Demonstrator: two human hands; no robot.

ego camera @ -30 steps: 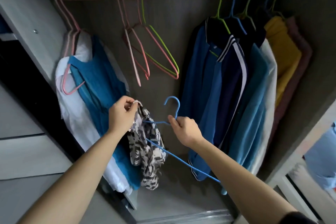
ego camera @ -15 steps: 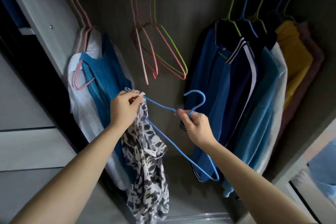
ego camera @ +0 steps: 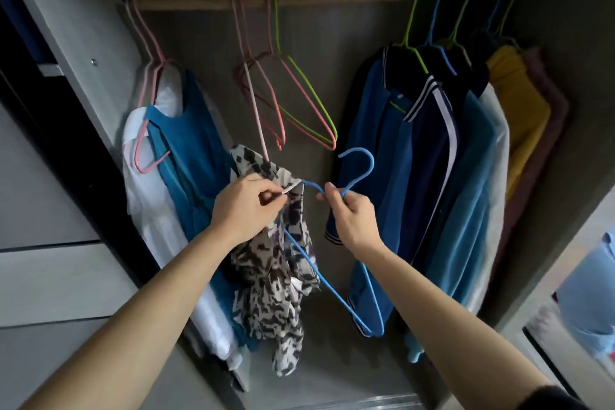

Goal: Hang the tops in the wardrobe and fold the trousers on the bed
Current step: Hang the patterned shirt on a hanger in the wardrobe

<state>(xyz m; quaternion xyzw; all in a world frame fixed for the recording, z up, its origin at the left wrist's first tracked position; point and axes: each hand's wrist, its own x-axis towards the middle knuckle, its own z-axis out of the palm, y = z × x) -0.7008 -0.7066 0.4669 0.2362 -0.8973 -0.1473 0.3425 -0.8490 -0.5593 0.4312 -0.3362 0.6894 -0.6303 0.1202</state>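
At the open wardrobe, the left hand (ego camera: 248, 206) pinches a patterned top's (ego camera: 273, 280) neckline while the right hand (ego camera: 352, 220) grips a blue hanger (ego camera: 336, 289) below its hook, apparently threading its arm inside before hanging.
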